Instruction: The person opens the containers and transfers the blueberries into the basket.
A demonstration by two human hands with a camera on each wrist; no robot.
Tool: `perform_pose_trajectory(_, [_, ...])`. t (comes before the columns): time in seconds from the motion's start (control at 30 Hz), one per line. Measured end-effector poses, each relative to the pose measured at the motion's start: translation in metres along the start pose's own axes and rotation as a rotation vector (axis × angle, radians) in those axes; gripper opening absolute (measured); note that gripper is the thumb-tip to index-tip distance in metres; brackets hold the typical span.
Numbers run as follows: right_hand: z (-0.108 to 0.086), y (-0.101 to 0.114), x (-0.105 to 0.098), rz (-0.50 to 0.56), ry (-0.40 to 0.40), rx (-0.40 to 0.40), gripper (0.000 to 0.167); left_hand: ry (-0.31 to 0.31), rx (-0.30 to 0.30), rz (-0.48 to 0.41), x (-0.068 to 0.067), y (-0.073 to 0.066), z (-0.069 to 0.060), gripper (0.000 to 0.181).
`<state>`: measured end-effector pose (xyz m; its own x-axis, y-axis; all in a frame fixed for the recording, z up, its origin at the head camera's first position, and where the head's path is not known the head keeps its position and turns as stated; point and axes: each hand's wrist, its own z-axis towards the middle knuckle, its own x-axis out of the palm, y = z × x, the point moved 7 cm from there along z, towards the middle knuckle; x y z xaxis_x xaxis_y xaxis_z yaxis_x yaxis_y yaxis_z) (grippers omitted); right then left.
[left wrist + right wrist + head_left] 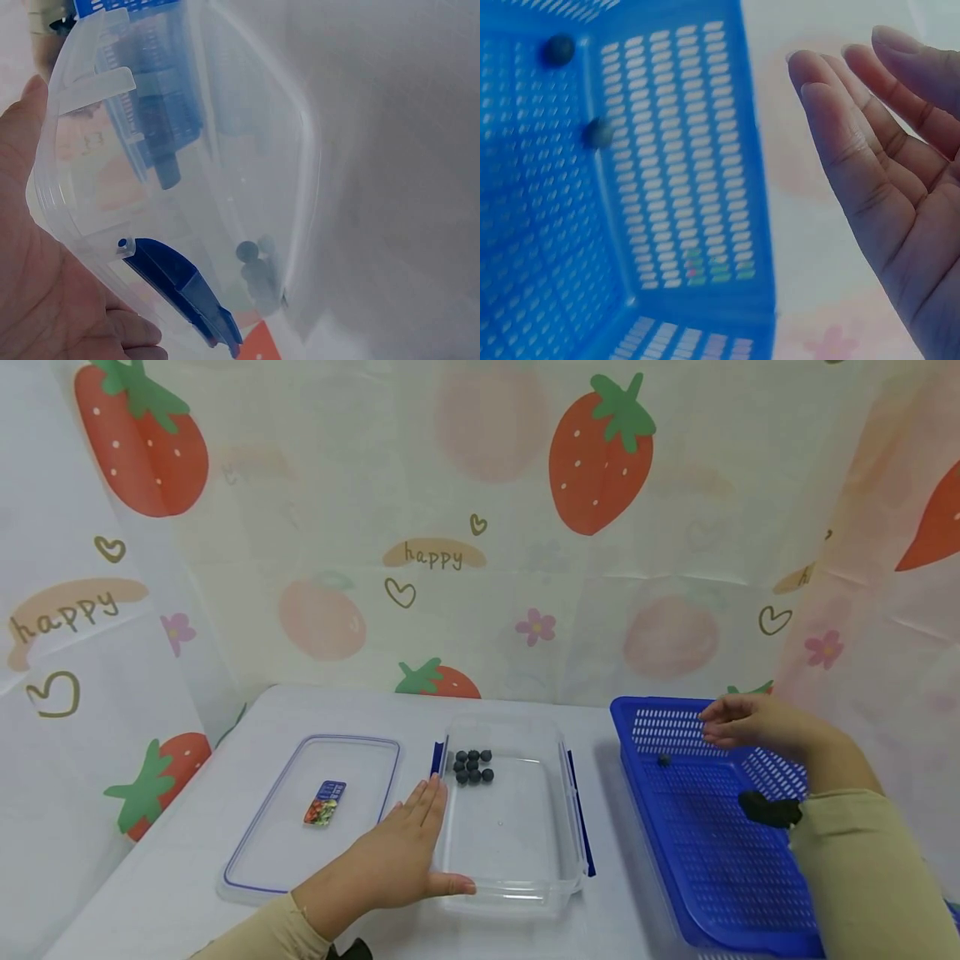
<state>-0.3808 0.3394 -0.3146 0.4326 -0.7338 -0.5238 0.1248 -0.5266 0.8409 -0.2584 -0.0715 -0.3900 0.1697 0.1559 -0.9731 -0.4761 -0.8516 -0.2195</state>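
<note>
Touching the clear box (517, 843) at mid worktop (600, 931), the left hand (397, 847) lies straight-fingered along its left side; the right hand (761, 725), empty, fingers relaxed, hovers by the blue basket (731, 860) toward the right edge. An uneven push could scatter the dark balls (473, 767) in the box's far left corner.

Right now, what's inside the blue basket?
The right wrist view shows two dark balls inside the blue basket. In the head view, the right hand and sleeve cover part of its right side; anything behind them there is hidden.
</note>
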Motion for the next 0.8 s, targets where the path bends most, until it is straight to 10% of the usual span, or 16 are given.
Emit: perform_pose_trajectory(0.8, [0.072, 0.078, 0.065, -0.005, 0.031, -0.073, 0.032, -0.006, 0.003, 0.002, -0.002, 0.000, -0.001, 0.119])
